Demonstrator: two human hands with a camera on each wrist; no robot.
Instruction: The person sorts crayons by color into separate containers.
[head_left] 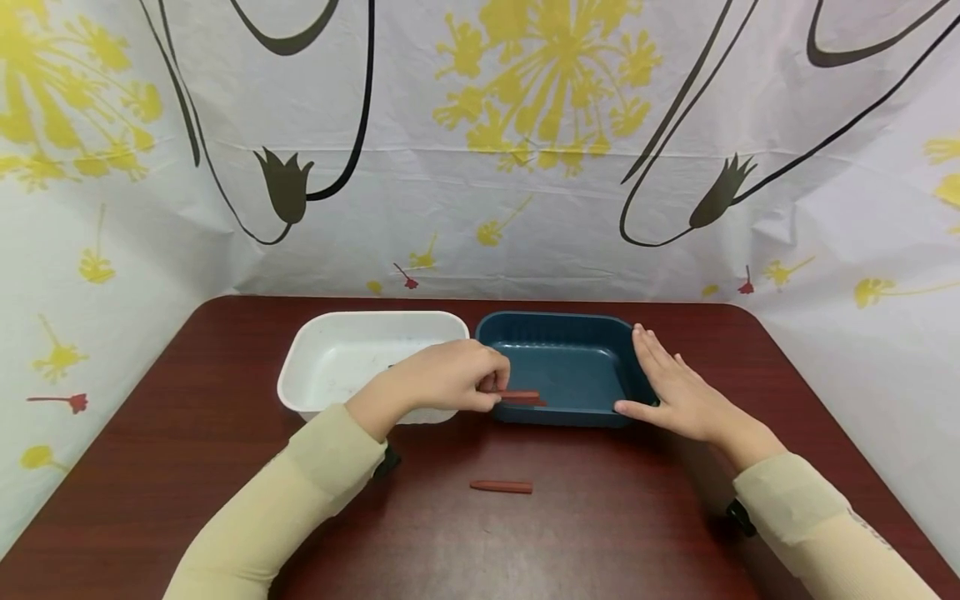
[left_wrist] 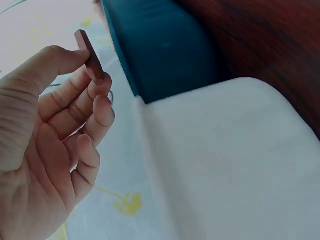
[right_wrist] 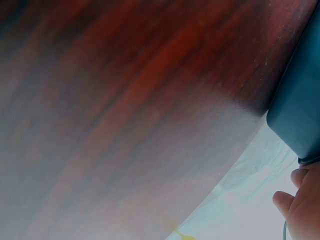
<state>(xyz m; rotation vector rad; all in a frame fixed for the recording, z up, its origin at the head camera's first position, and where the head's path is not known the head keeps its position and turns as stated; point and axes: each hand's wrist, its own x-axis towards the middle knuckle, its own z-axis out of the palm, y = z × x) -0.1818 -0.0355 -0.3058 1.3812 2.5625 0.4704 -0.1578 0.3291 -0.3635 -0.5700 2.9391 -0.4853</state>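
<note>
My left hand pinches a reddish-brown crayon between thumb and fingertips, over the front left of the dark blue tray. In the left wrist view the crayon has flat sides, and the other fingers are loosely bent. A second reddish-brown sliver shows just under the held crayon in the head view; I cannot tell whether it is another crayon. My right hand rests against the blue tray's right side with fingers extended. Another reddish-brown crayon lies on the table in front of the trays.
A white tray stands left of the blue tray, close beside it. My left forearm partly covers its front right; a small dark bit shows inside. The dark red wooden table ends at a patterned sheet behind and at both sides.
</note>
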